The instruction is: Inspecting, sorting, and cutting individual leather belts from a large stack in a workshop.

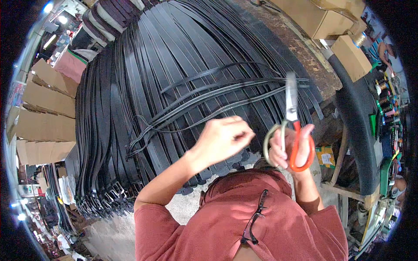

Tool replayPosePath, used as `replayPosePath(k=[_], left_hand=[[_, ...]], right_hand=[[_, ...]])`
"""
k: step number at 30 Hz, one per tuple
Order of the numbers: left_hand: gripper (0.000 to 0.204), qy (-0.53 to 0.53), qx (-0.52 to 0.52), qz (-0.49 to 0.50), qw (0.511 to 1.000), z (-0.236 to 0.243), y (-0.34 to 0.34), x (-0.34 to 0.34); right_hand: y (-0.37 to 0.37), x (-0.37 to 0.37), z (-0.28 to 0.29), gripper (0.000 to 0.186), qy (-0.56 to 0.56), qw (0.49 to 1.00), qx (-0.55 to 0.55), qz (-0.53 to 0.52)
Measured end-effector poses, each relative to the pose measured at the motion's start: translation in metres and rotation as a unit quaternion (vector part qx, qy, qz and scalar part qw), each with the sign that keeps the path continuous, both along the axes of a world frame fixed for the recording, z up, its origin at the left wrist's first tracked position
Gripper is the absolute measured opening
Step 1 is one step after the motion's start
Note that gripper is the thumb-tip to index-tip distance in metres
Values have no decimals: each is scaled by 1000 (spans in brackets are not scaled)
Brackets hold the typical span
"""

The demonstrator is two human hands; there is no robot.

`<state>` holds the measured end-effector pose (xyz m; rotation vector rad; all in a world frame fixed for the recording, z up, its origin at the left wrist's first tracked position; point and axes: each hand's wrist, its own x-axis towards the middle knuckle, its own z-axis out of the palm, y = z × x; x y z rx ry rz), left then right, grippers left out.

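Note:
Scissors (292,114) with one orange-red and one pale handle loop are held in my right hand (278,150), blades pointing away from me and blurred at the tip. My left hand (224,138) is closed in a pinch just above the near part of the black belts (174,65); whatever its fingers hold, if anything, is hidden. The belts lie side by side in a wide layer. Several loose black straps (226,90) run crosswise over them, with their right ends near the scissor blades. Metal buckles (115,191) hang at the near left edge.
Folded cardboard (45,124) stands along the left. A worn wooden board edge (300,48) borders the belts at the far right, with cardboard boxes (350,56) beyond. Dark sheet material (359,130) drapes at the right, near thread spools (383,87). Eyeglasses (254,222) hang on my shirt.

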<state>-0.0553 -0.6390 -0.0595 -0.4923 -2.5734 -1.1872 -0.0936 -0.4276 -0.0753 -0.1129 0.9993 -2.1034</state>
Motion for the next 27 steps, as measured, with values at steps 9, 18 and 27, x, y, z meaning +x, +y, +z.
replayPosePath(k=[9,18,27], left_hand=[[29,-42,-75,-248,965,-29,75,4],[22,31,-226,-79,971,-4,-24,-56],[8,61,-353,-176,917,4,-21,-84]], right_hand=[[45,-11,5,78,102,980,9,-172],[82,-13,-2,77,148,958,47,-243],[81,-12,-6,76,147,965,13,-218]])
